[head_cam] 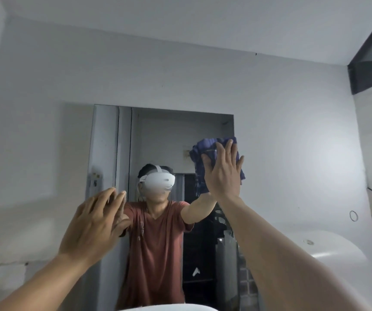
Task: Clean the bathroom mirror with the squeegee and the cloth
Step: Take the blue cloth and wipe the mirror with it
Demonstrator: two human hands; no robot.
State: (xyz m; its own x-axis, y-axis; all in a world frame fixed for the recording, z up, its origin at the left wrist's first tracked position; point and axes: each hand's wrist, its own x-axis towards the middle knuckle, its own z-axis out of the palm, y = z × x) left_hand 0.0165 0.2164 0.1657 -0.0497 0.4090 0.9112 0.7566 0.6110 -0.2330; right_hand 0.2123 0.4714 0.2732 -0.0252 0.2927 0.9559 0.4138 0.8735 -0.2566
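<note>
right hand (222, 173), fingers spread flat, presses the soft, limp blue cloth (205, 151) against the mirror (106, 140) near its upper right edge, best gripped bunched under the palm; left hand (93, 223) hovers spread and empty

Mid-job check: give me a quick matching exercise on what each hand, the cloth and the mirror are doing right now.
Things:
1. right hand
2. left hand
3. cloth
4. mirror

States:
A. blue, flattened against the glass near its right edge
B. empty, fingers spread, low on the left
C. open palm pressing the cloth
D. fixed on the white wall, reflecting the person

Pairs: 1-C, 2-B, 3-A, 4-D
</note>
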